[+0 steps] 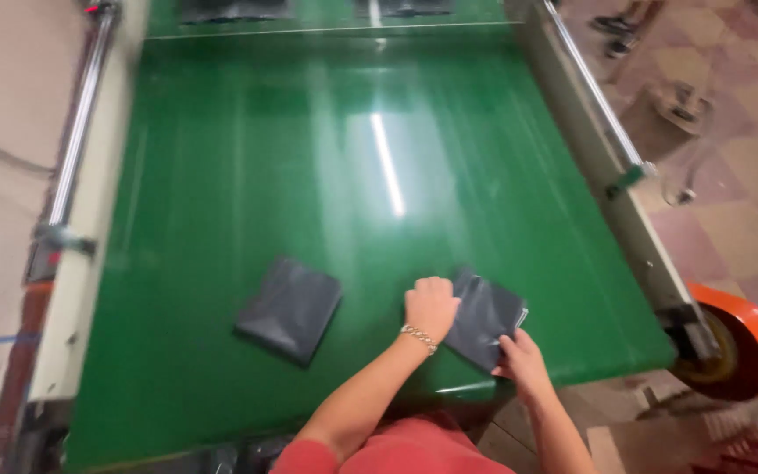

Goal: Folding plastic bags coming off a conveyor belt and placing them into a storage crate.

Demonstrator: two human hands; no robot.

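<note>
Head view: left hand [432,305] and right hand [522,358] both grasp 1 folded black bag [487,316] on green belt [309,175]

Your left hand [432,305] w/ metal chain bracelet [419,336], right hand [522,358]: both on folded dark plastic bag [484,318], thin, slight sheen. 2nd bag [289,309] same film, duller. Green belt [309,175] smooth, glossy, glare streak. Side rails [597,92] polished metal. Floor tiles [747,193] matt.

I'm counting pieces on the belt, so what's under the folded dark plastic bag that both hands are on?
Only the green conveyor belt shows around the folded dark bag. The left hand and right hand cover its edges, so anything beneath it is hidden. A second folded bag lies apart.
</note>
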